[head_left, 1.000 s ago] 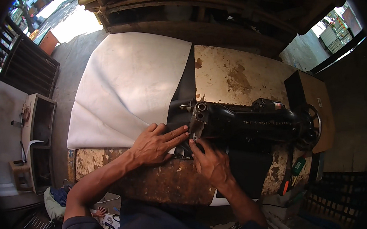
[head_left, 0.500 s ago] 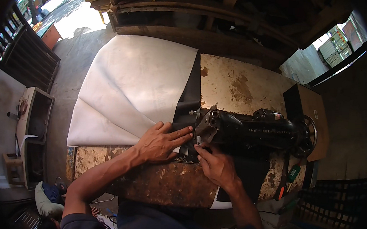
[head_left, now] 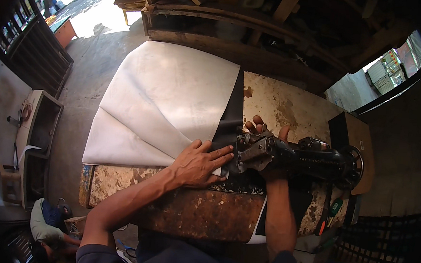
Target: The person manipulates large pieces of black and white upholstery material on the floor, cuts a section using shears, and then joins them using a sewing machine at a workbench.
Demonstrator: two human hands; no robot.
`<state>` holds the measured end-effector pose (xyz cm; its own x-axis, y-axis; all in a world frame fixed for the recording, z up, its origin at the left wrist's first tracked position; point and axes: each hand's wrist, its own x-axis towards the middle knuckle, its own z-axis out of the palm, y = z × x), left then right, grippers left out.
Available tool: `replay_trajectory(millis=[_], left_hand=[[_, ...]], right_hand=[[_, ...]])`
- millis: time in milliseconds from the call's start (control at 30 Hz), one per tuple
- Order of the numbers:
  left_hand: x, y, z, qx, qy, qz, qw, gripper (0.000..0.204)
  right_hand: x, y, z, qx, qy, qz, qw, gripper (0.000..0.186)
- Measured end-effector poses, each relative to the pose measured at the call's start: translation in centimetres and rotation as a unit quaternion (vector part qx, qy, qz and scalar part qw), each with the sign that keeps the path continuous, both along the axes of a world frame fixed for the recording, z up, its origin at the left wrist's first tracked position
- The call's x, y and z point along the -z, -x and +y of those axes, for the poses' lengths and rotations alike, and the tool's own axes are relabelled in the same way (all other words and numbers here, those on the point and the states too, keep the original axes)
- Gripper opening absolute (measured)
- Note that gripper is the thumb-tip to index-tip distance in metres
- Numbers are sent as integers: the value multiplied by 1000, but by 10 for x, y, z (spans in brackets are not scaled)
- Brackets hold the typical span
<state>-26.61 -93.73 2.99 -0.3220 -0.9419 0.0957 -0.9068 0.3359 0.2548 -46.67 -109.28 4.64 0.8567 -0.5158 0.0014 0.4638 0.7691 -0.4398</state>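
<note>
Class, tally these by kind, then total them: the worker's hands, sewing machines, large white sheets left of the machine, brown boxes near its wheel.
Hands: 2 (left hand, right hand)
Sewing machine: 1
Large white sheet: 1
Brown box: 1
Total: 5

Behind the black metal sewing machine, the stained cream counter leaves room to pass; under the machine's arm, the right forearm takes up space. Broad white sheeting covers the left; a brown cardboard box blocks the right.
</note>
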Motion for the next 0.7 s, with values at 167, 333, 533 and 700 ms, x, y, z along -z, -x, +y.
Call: replay_trajectory(millis=[167, 333, 533, 700], left_hand=[[-1, -4, 1, 1, 1, 23, 1000, 66], [-3, -11, 4, -13, 9, 2, 1000, 65], [3, -4, 4, 6, 16, 21, 1000, 67], [-3, -14, 3, -8, 15, 18, 1000, 66]], right_hand=[[-2, 13, 11, 17, 36, 26, 999, 75], [-76, 63, 56, -38, 577, 613, 538, 31], [-171, 197, -39, 498, 493, 653, 287, 48], [-158, 240, -91, 127, 448, 863, 197, 56]])
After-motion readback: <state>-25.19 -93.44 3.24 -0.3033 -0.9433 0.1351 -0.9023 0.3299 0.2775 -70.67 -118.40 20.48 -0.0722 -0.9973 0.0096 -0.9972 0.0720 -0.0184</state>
